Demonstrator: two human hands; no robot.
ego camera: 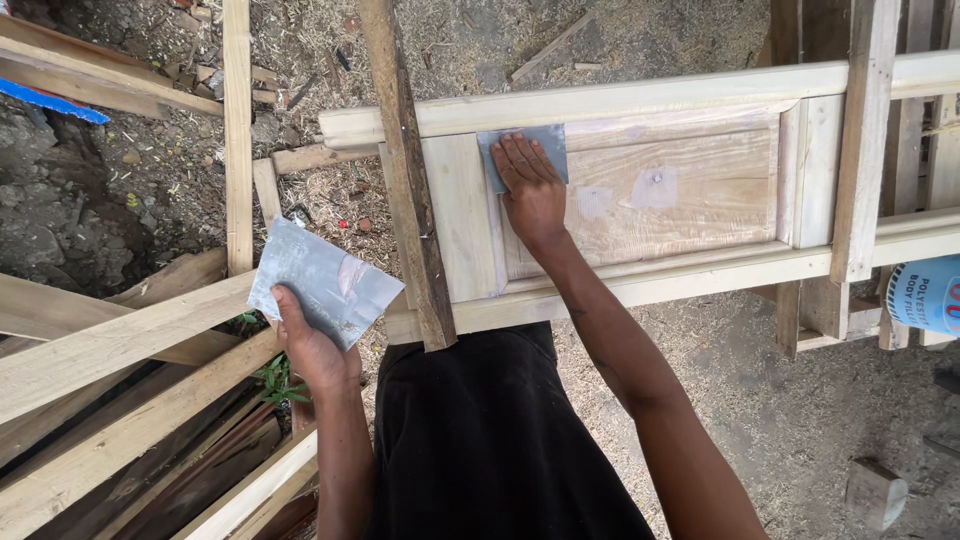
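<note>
Right hand (532, 190) is flat on a grey scraper sheet (522, 152), fingers spread over it, pressing it onto the top left corner of the recessed wooden door panel (680, 200). Palm-down pressure, not a pinch grip. Pale filler patches (655, 187) show on the panel face to the right of my hand.

Left hand (310, 350) is clenched on the lower edge of a second grey metal sheet (322, 282), thumb on top, held out in the air left of the panel, above the loose planks (110, 350). It has a pale smear of filler on it.

Handling, my read: both sheets look thin and light, springy, bend under finger load. Edges likely sharp, so press on the face and pinch well in from the edge. Smeared area probably slippery; grip the clean part.

The panel frame looks stiff and heavy, and lies across timber rails. A dark wooden batten (410, 180) lies across its left end. Ground below is dirt with sawdust (470, 45).
</note>
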